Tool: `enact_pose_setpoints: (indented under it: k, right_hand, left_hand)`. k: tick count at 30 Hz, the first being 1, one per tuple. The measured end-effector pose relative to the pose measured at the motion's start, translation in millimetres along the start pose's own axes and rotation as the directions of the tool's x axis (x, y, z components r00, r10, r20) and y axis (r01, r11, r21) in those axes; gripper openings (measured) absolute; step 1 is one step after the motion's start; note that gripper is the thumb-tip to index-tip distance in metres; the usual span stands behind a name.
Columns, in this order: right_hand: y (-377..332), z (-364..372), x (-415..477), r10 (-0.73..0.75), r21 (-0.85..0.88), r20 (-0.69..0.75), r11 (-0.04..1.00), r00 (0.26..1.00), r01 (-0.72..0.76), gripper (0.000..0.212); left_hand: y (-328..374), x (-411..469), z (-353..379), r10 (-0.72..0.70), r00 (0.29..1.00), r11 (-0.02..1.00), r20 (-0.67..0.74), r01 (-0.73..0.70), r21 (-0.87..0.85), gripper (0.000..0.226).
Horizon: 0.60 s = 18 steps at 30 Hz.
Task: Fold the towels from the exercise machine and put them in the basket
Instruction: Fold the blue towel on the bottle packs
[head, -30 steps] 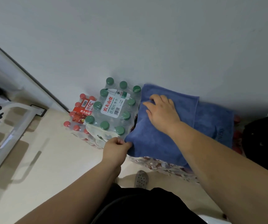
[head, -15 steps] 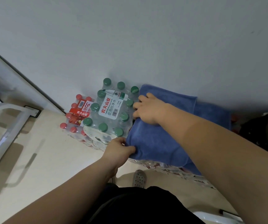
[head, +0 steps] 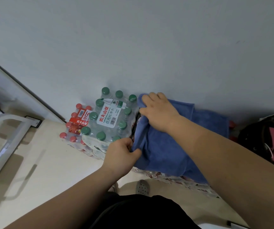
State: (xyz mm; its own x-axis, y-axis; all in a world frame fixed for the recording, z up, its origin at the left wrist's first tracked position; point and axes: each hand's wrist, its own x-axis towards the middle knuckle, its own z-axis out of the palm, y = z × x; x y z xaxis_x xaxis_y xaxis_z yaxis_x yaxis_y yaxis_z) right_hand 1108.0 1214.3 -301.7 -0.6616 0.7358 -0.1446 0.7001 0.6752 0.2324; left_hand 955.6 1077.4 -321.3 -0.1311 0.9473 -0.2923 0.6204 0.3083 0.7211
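A blue towel (head: 164, 152) lies spread over a wrapped pack against the wall, partly folded, with a second blue layer (head: 210, 121) showing behind it. My left hand (head: 120, 156) pinches the towel's near left corner. My right hand (head: 159, 111) grips the far left edge, and the cloth bunches under its fingers. No basket is in view.
A shrink-wrapped pack of green-capped water bottles (head: 110, 118) stands just left of the towel, with a red-capped pack (head: 78, 123) beyond it. A white machine frame (head: 7, 142) crosses the floor at left. A dark bag (head: 265, 138) sits at right. My shoe (head: 143, 187) is below.
My right hand slid from the towel's middle to its far left edge and gathered the cloth there. My left hand kept its hold on the near corner.
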Motion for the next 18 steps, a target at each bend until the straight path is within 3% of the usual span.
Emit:
enact_pose_setpoints:
  k: [3,7,11,15,18]
  right_hand:
    - [6,7,-13,0.188,0.118,0.065,0.974,0.980,-0.195,0.031]
    - [6,12,-19,0.322,0.358,0.150,0.864,0.935,-0.355,0.040]
    - [-1,10,-17,0.411,0.546,0.139,0.727,0.901,-0.416,0.038]
    - [-14,4,-2,0.517,0.695,0.087,0.581,0.851,-0.424,0.050]
    - [-27,-3,21,0.557,0.755,0.114,0.490,0.823,-0.436,0.059]
  left_hand:
    - [2,3,4,0.016,0.999,1.000,0.040,-0.016,0.009,0.019]
    - [0,5,4,-0.036,0.997,0.999,0.073,0.036,-0.003,0.015]
    - [-2,6,-4,-0.079,0.983,0.997,0.165,0.082,-0.009,0.035]
    - [-8,13,-17,-0.113,0.985,0.994,0.127,0.113,0.010,0.007]
    - [-19,20,-31,-0.147,0.981,0.989,0.128,0.149,-0.008,0.028]
